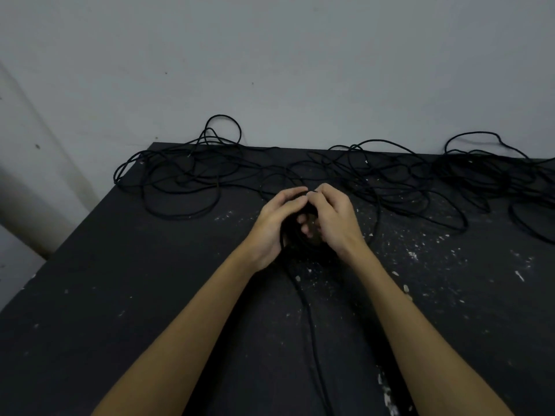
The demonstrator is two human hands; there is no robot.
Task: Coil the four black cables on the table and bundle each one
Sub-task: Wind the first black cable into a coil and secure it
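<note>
Right at the middle of the frame, both bare hands meet over a small coil of thin black cable (303, 244), which sits between the palms just above the black, white-flecked tabletop (150, 295). Curled round the coil's left side, the left hand (274, 223) holds it from outside, its fingertips reaching up toward the right hand's. On the other side, the right hand (333, 217) has its fingers bent, with thumb and forefinger pinching a strand at the coil's top, where the two hands nearly touch. Most of the coil is hidden behind the fingers, so its number of turns cannot be told. From the coil's lower edge a loose tail of the same cable (312, 331) runs down between the forearms toward the bottom of the frame. Across the upper part of the frame, along the table's far edge against the pale grey wall (270, 55), loose tangles of black cable (186, 172) sprawl from left to right, well apart from the hands.
</note>
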